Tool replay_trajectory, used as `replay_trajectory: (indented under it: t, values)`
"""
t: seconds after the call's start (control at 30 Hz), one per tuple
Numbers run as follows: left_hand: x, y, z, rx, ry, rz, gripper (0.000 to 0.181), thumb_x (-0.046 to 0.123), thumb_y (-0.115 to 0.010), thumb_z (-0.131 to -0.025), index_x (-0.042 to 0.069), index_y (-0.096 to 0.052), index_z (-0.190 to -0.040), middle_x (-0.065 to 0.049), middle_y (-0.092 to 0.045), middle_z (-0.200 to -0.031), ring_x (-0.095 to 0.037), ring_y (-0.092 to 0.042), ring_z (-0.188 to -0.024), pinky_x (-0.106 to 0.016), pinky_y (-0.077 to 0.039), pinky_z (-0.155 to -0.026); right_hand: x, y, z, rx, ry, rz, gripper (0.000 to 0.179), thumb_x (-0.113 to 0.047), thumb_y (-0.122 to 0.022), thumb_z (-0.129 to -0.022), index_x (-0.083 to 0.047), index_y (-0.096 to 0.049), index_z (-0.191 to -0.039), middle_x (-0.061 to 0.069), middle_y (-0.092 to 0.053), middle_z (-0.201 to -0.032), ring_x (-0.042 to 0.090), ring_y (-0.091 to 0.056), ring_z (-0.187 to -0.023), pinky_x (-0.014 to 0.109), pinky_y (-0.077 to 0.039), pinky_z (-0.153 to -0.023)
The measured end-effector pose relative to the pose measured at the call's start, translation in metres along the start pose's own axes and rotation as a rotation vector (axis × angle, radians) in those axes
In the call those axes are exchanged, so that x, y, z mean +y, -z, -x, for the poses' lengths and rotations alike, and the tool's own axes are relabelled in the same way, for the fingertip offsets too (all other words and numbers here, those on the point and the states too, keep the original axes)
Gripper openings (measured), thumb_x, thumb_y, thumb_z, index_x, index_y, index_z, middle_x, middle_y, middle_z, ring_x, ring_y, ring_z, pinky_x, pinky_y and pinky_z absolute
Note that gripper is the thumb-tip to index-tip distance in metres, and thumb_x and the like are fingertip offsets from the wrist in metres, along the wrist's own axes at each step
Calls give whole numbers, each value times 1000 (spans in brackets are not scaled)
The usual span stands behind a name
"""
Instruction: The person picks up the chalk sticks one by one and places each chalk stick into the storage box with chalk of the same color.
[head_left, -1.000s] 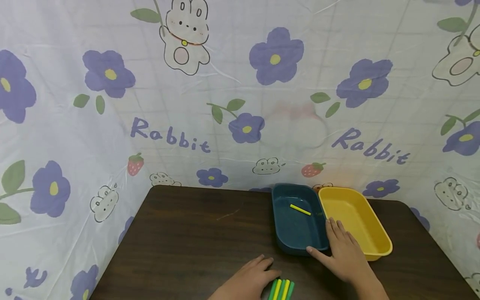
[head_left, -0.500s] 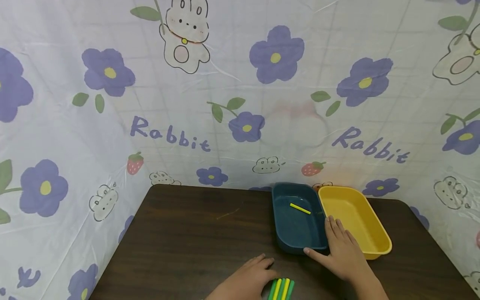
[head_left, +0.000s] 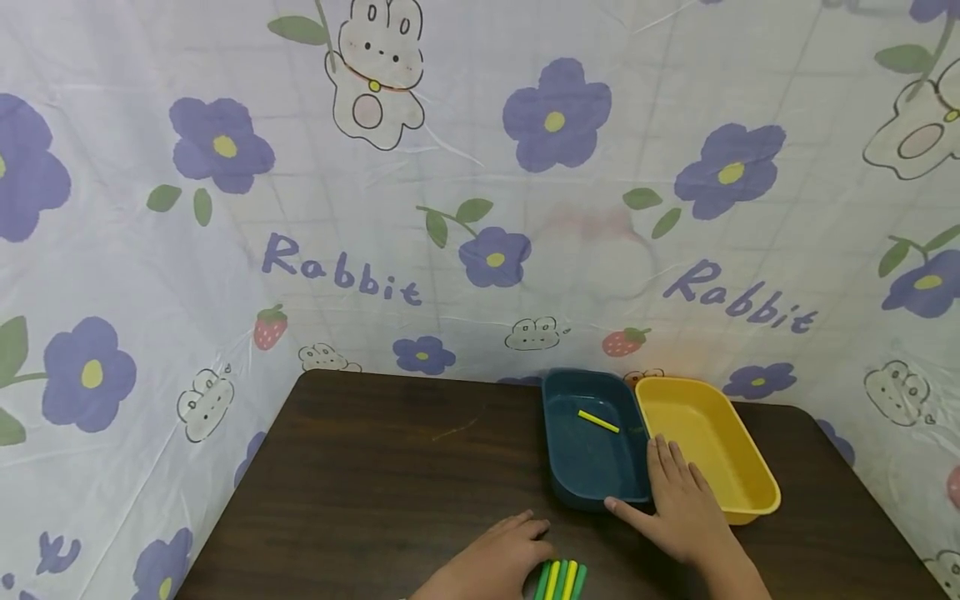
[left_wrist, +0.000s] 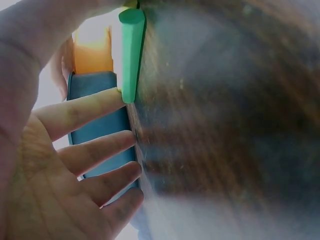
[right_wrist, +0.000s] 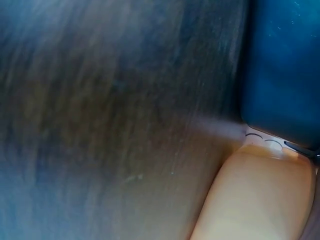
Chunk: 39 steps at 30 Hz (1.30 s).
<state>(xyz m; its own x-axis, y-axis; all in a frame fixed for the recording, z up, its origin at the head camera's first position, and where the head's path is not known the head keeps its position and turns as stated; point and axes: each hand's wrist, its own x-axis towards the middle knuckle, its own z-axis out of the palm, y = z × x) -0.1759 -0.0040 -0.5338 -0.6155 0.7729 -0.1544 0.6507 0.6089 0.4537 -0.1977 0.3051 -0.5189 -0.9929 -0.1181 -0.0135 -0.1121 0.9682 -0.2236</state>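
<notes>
Sticks (head_left: 561, 581), bottom centre, look light, stiff, snappable: best pinched mid-length; left hand (head_left: 497, 560) lies spread beside them, right hand (head_left: 684, 510) spread beside the teal tub (head_left: 600, 468).

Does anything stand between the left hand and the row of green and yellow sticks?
Nothing visible does. In the head view the left hand lies right beside the row of sticks, though whether it touches them is unclear. The right hand is by the blue tray, out of that gap.
</notes>
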Motion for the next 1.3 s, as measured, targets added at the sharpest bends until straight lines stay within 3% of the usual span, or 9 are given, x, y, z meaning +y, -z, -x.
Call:
replay_trajectory:
  t: [0.4,0.67,0.9,1.13,1.3]
  values:
    - [0,0,-2,-8,13,3,67,65,-81,-85,28,-67,-139,2,-55,-158,-28,-48,-151,-47,-45,-120,1,-2,2,-2,9,-15,119,-81,-52,-95,10,-18,-165,32,-14,-173,54,-16,-160,72,-15,-126]
    - [1,2,0,38,-14,-2,69,66,-80,-85,27,-67,-140,1,-56,-157,-26,-50,-149,-46,-46,-119,2,-1,2,1,16,-29,120,-81,-51,-95,10,-17,-165,32,-13,-174,54,-15,-160,70,-15,-127]
    - [1,5,-1,55,-20,50,70,67,-80,-85,27,-66,-141,3,-57,-155,-19,-53,-145,-45,-48,-118,2,-1,3,10,17,-28,121,-83,-50,-94,9,-16,-166,32,-12,-174,53,-16,-160,70,-15,-127]
    - [-2,4,-2,150,-118,24,69,65,-77,-88,20,-68,-139,-3,-59,-154,-23,-52,-147,-45,-46,-119,5,0,3,7,25,-51,121,-82,-51,-95,8,-13,-167,30,-10,-175,52,-13,-161,70,-14,-127]
    - [1,6,-3,164,-122,42,66,63,-76,-91,20,-68,-140,-3,-59,-154,-22,-52,-146,-45,-47,-119,3,0,4,19,31,-44,120,-81,-51,-95,8,-15,-166,30,-12,-175,52,-16,-161,70,-15,-127]
